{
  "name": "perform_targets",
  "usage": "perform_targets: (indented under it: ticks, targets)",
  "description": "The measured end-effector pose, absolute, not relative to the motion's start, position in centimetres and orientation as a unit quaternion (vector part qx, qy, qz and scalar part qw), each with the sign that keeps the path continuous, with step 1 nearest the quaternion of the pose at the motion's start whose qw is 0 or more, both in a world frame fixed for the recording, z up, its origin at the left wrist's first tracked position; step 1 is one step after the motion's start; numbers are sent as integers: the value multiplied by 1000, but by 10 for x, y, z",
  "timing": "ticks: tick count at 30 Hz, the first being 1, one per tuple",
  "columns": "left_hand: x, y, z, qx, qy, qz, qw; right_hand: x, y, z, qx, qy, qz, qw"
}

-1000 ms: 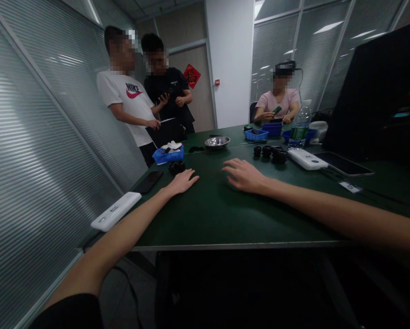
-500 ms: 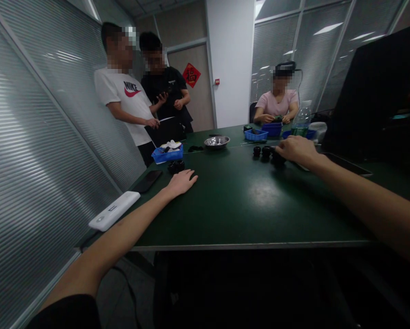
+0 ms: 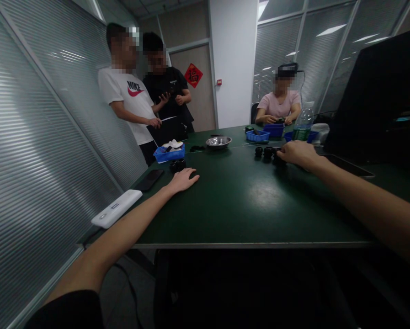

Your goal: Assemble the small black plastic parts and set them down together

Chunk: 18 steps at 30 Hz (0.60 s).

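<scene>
My left hand (image 3: 184, 180) lies on the green table (image 3: 221, 214), palm down with its fingers stretched out and nothing in it. Just behind it sit some small black parts (image 3: 178, 165). On the right, my right hand (image 3: 299, 153) reaches over a cluster of small, dark, rounded parts. Its fingers curl down around a black part (image 3: 281, 161) at the near end of that cluster, which they partly hide. Two more black rounded parts, one of them a small knob-like piece (image 3: 258, 152), stand in a row to the left of these fingers.
A white power bank (image 3: 117, 209) and a dark phone (image 3: 151, 180) lie along the left edge. Farther back are a blue tray (image 3: 170, 154), a metal bowl (image 3: 219, 143), another blue basket (image 3: 258, 136) and a bottle (image 3: 302, 125). A black monitor (image 3: 372, 100) stands right. Three people are beyond the table.
The view has shifted a little to the left, so things sit slightly farther right. Both hands stay at nearly the same places on the table.
</scene>
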<state>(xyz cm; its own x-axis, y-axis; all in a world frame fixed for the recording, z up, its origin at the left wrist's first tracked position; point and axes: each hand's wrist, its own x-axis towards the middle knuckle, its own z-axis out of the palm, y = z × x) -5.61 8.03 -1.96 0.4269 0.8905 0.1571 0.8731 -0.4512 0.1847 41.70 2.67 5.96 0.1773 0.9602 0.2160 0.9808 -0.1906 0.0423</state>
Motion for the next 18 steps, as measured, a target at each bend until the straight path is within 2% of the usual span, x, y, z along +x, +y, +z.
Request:
perform_targets:
  ticks: [6,18]
  targets:
    - [-63,92,-22,847,514,125,50,417,28,60,-770,-629,-93,45]
    - [-53,71,-13,863,490,117,9,401,23,65,-756,-646,-98,27]
